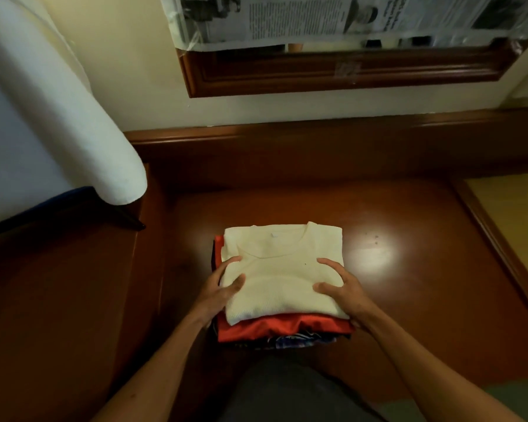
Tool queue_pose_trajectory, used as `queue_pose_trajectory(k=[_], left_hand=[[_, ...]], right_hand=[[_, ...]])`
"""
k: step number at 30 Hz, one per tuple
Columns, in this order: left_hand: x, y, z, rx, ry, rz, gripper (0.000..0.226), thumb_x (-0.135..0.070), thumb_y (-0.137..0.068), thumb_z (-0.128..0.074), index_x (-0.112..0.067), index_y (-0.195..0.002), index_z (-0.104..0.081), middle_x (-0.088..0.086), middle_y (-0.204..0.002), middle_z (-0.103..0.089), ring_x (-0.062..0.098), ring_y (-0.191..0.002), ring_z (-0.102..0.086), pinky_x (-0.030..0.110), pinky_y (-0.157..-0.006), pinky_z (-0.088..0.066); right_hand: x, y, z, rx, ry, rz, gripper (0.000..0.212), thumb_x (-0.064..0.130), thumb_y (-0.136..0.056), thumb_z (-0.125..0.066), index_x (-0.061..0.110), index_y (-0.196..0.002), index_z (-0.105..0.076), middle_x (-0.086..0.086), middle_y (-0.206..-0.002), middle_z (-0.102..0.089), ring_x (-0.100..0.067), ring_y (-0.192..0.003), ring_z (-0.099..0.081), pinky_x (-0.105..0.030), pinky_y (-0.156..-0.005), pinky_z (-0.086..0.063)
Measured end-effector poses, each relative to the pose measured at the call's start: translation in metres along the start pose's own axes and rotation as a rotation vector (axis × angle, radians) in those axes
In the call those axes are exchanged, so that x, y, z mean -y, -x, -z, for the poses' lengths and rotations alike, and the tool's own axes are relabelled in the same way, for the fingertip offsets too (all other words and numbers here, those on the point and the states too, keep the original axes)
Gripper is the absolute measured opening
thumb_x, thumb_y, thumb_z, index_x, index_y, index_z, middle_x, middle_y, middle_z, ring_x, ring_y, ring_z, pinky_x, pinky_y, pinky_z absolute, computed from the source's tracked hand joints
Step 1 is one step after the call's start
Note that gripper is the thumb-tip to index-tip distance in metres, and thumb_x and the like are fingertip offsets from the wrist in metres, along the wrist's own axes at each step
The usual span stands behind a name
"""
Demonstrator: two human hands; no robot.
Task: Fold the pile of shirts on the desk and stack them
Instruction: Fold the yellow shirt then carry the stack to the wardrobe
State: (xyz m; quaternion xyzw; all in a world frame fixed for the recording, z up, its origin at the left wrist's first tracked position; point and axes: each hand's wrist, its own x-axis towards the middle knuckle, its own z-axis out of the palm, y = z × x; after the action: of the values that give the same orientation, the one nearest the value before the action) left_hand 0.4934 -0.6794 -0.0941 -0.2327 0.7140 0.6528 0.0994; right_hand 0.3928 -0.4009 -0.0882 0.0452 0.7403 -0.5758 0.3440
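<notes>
Resting on: cream shirt [282, 269], frame centre, topping stack on table [409, 300].
Left hand [218, 290]: fingers flat, holding its left edge.
Right hand [345, 287]: same, right edge.
Beneath: red shirt [275, 327].

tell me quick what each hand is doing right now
Left hand: open, fingers resting on the left edge of the folded cream shirt.
Right hand: open, fingers spread on the shirt's right edge.

A dark red-brown wooden desk [409, 300] fills the scene, and its polished top shows a bright spot of reflected light at the right. A raised wooden ledge [317, 141] runs along the far side, below a cream wall [128, 71]. On this wall hangs a wooden frame [348, 71] covered with newspaper [317, 16]. At the left stands a white padded board [58, 117].
</notes>
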Motion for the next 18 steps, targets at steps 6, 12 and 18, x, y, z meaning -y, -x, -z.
queue_pose_trajectory(k=[6, 12, 18], left_hand=[[0.01, 0.008, -0.037, 0.162, -0.116, -0.14, 0.053, -0.024, -0.101, -0.049, -0.056, -0.138, -0.026, -0.016, -0.15, -0.022, 0.001, -0.134, -0.028, 0.003, -0.094, -0.036], [0.004, 0.02, -0.101, 0.443, -0.192, -0.218, 0.048, -0.007, -0.103, -0.04, -0.048, -0.126, -0.046, -0.024, -0.138, -0.038, -0.015, -0.121, -0.039, -0.001, -0.087, -0.036], [-0.017, 0.036, -0.187, 0.589, -0.247, -0.212, 0.037, -0.028, -0.081, -0.076, -0.033, -0.115, -0.062, -0.012, -0.127, -0.058, 0.01, -0.118, -0.056, 0.017, -0.088, -0.05]], right_hand=[[-0.041, 0.067, 0.009, -0.202, -0.046, -0.062, 0.053, 0.014, -0.085, -0.072, 0.044, -0.125, -0.054, 0.008, -0.122, -0.05, -0.023, -0.102, -0.06, -0.029, -0.066, -0.057], [-0.09, 0.148, 0.033, -0.476, -0.135, -0.032, 0.053, 0.006, -0.084, -0.072, 0.036, -0.125, -0.057, 0.025, -0.113, -0.05, 0.002, -0.099, -0.052, -0.016, -0.074, -0.046], [-0.138, 0.226, 0.071, -0.678, -0.295, 0.021, 0.054, -0.002, -0.084, -0.069, 0.029, -0.127, -0.056, 0.02, -0.109, -0.054, 0.0, -0.088, -0.06, -0.009, -0.062, -0.049]])
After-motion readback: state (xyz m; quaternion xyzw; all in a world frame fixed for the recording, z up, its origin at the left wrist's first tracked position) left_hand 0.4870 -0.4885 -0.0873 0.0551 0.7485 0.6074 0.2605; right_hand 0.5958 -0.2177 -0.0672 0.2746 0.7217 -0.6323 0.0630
